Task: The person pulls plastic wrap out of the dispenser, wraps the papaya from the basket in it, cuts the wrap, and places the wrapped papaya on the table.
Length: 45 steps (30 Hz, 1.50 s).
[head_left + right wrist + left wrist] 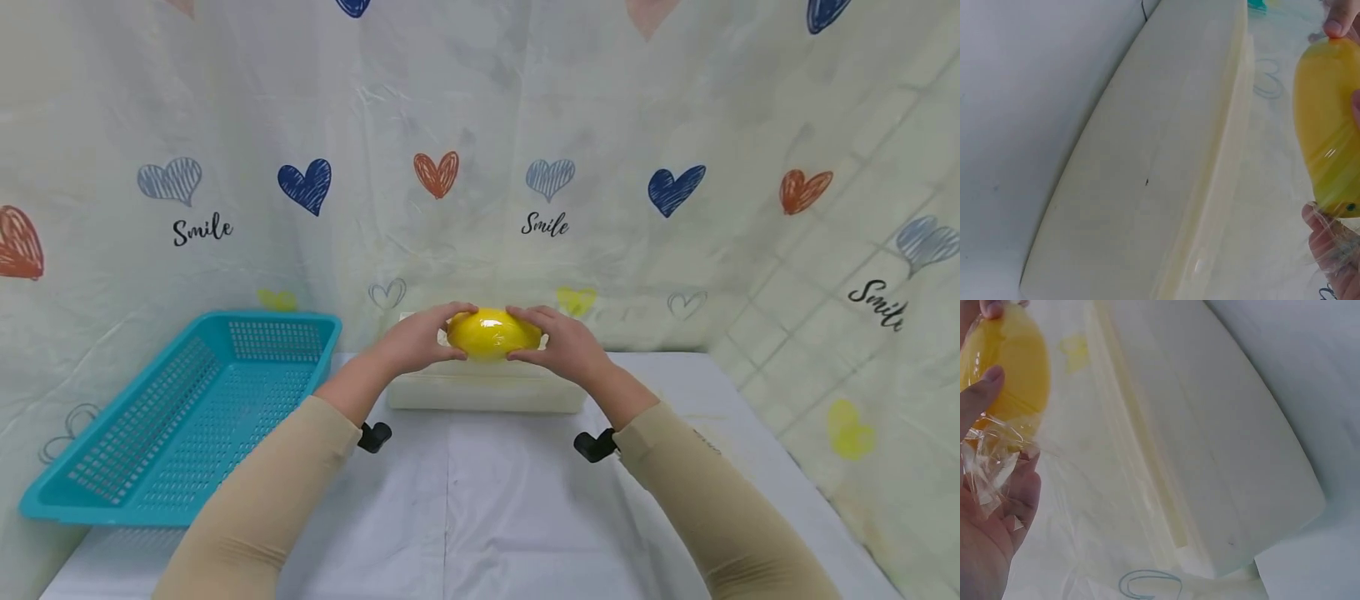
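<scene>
A glossy yellow mango [492,333], greenish at one end in the right wrist view, is wrapped in clear cling film [991,456]. My left hand [420,340] grips its left end, fingertips on top and thumb on the near side. On the opposite end my right hand [566,343] holds it the same way. Loose, crumpled film gathers at the palm in the left wrist view. Both hands are raised above a long off-white box [487,392], and the mango is apart from it. Parts of the fingers behind the mango are hidden.
On the left of the table stands a turquoise perforated basket [225,417], its back edge near the wall. A white cloth [517,483] covers the table. Behind it hangs a plastic sheet [487,100] printed with hearts, which also runs along the right side.
</scene>
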Each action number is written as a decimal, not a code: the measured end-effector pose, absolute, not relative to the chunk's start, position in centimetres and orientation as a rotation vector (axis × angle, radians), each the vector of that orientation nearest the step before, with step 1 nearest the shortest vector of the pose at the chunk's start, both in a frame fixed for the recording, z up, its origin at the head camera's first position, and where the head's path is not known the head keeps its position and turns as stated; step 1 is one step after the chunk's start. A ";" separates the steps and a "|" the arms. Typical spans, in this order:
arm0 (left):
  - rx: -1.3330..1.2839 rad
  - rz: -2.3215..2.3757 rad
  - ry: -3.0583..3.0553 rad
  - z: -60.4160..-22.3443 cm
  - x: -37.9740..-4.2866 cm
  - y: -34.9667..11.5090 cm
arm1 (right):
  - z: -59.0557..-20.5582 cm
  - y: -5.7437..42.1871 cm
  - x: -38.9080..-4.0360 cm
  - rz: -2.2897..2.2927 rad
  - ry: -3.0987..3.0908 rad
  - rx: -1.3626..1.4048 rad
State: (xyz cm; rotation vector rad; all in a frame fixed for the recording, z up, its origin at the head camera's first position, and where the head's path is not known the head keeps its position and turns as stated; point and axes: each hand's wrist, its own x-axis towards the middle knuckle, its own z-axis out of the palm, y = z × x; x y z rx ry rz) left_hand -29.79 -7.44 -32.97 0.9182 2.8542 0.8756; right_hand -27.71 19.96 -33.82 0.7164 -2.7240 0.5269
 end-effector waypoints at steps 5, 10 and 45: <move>0.933 0.881 2.869 -32.1 -30.3 -7.5 | -32.8 20.0 -28.1 0.540 -2.717 0.720; 0.946 0.908 2.842 -31.4 -30.5 -7.6 | -32.1 20.0 -28.2 0.535 -2.729 0.713; 0.898 0.903 2.663 -27.5 -27.7 -8.2 | -27.7 20.1 -25.5 0.659 -2.870 0.800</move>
